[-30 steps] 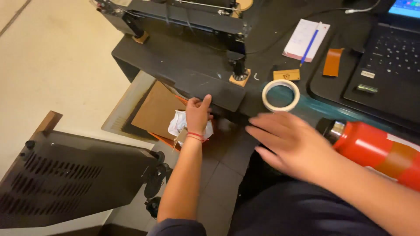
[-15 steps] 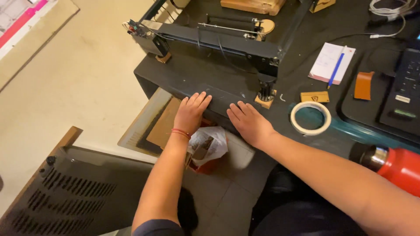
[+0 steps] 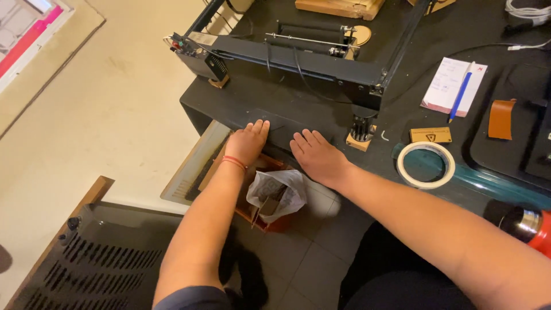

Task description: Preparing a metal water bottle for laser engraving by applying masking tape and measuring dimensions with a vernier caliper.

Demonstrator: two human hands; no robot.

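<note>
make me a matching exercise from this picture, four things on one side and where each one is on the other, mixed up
Things:
1. left hand
2. tape roll
3. blue pen
4. plastic bag

Places:
A. lying on the white notepad
B. below the table edge, in a red-brown box on the floor
C. flat on the front edge of the black table, beside the right hand
D. flat on the table by a small wooden tag

Pairs: 1-C, 2-D, 3-A, 4-B
</note>
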